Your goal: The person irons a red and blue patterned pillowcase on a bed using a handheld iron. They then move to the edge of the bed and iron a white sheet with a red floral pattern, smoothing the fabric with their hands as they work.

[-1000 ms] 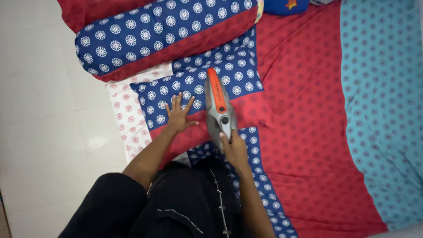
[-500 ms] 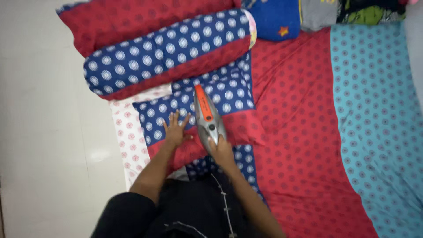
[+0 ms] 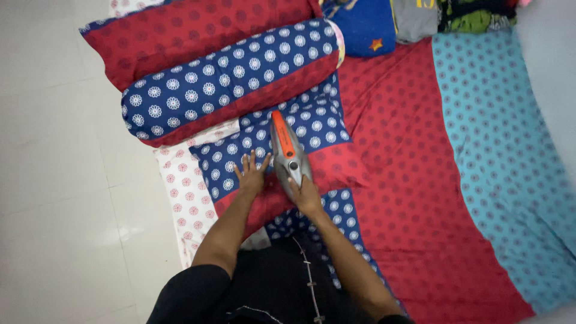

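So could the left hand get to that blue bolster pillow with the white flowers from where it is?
Probably yes: the left hand lies flat on the cloth, empty, with only open patterned fabric between it and the bolster pillow.

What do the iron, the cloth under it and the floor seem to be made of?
The iron: grey body probably smooth plastic, orange handle strip; its soleplate is hidden. The cloth under it: thin woven fabric, likely printed cotton, matte, lying flat with soft creases. The floor: pale glossy tile, to judge by grout lines and a light reflection.

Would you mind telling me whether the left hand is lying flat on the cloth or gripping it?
Flat: the left hand rests palm down, fingers spread, on the blue flowered cloth beside the iron.
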